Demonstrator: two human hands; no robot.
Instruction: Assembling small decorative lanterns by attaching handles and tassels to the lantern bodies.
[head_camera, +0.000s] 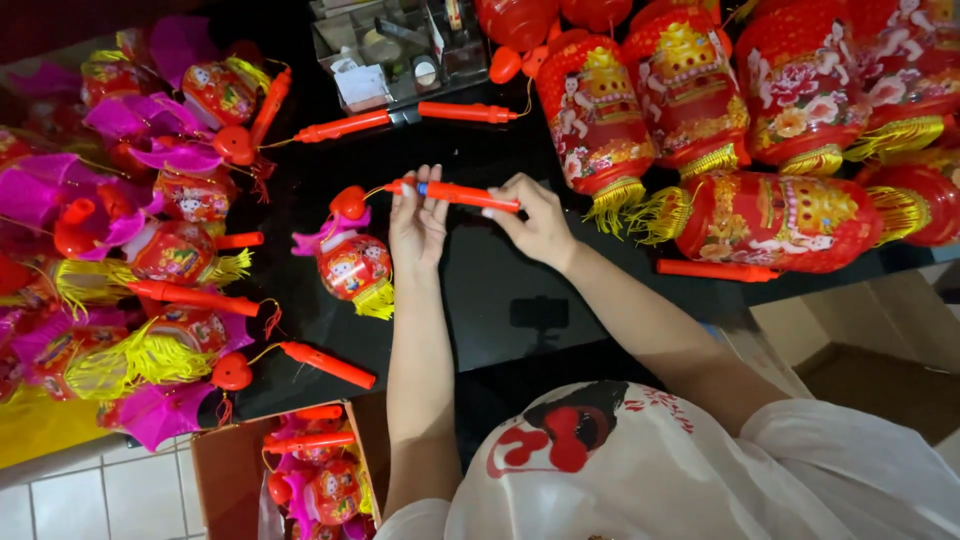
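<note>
Along the left edge of the frame, a heap of small lanterns with pink and magenta petals (110, 190) is spread over the black table (500, 290), their orange-red stick handles and yellow tassels lying crosswise among them. At the lower left, an open cardboard box (225, 470) is seen on the tiled floor, with more of the same small lanterns packed inside. Just left of the middle, a small red lantern (352, 265) with a pink frill and a yellow tassel is laid flat on the table, joined by a thin wire to the left end of an orange-red stick handle (455, 194). That handle is held level above the table in the middle of the frame. The left hand (417, 225) is closed on its left part, fingers raised and pinching narrowly around a small blue piece on the handle. The right hand (540, 222) is closed on its right end, fingers curled round it. Above the hands, a clear plastic organiser (390, 50) is set at the top centre. At the upper right, large red lanterns (700, 90) with gold fringe are crowded together, one laid on its side.
</note>
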